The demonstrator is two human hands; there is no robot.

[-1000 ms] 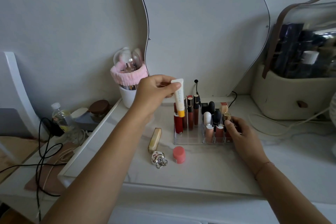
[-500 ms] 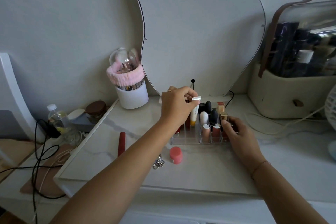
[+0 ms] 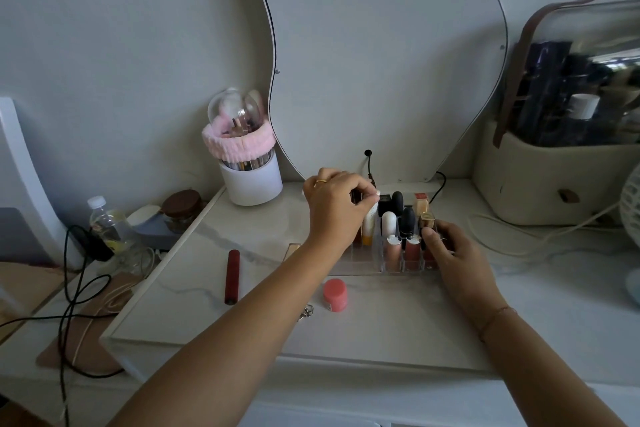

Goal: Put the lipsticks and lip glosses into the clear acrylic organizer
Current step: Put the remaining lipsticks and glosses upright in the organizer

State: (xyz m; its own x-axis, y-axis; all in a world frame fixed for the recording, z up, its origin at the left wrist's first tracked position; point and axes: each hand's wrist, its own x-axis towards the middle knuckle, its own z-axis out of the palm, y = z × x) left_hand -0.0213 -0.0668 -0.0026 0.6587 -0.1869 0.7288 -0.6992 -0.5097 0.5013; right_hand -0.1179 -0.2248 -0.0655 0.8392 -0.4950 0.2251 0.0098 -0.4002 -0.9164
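Toward the tabletop's (image 3: pixel 381 326) back edge, under the mirror (image 3: pixel 381 45) | pinching top of white tube (image 3: pixel 370 222) with left hand (image 3: pixel 337 204), tube upright in the acrylic organizer (image 3: pixel 363 265) | gripping organizer's right end with right hand (image 3: pixel 453 253) | loose toward left edge: dark red gloss (image 3: pixel 232 277) lying flat, pink pot (image 3: pixel 335 294) just in front of organizer

Clear acrylic organizer (image 3: pixel 367 265) sitting upright on counter (image 3: pixel 398 322), gridded compartments, right end being gripped by right hand (image 3: pixel 457 253). White tube (image 3: pixel 370 224) standing in left-middle slot, orange-yellow cap down, crimped top being pinched by left hand (image 3: pixel 334 204). White-capped gloss (image 3: pixel 389 229) and black-capped gloss (image 3: pixel 408 224) standing upright in front row; black bullet lipstick (image 3: pixel 397 199) standing behind them. Dark red gloss tube (image 3: pixel 232 277) lying flat on counter, well left of organizer. Pink round pot (image 3: pixel 335 294) sitting just in front of organizer.
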